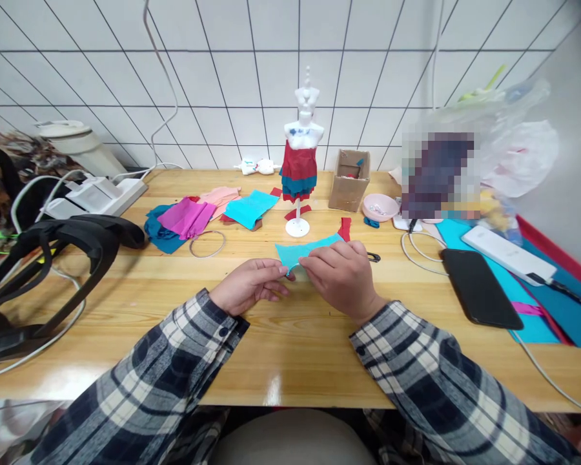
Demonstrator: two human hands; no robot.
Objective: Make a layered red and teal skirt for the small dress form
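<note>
A small turquoise piece of crepe paper [310, 247] is held above the table between my hands. My left hand [252, 284] pinches its lower left corner between thumb and fingers. My right hand [341, 274] is closed over its lower right part, with the thumb and forefinger near the left fingertips; the palm side is hidden. Behind my hands stands a small white dress form [304, 135] wrapped in red and dark-blue layers. A red scrap [345, 228] lies beyond my right hand. A black loop-shaped handle [374, 257] sticks out from behind the same hand.
Folded turquoise [252, 208] and magenta [188, 218] pieces lie at the back left, near a thin ring [207, 244]. A cardboard box [349, 181] and pink bowl [380, 207] stand back right. A phone [481, 287] lies right, a black headset [53, 278] left.
</note>
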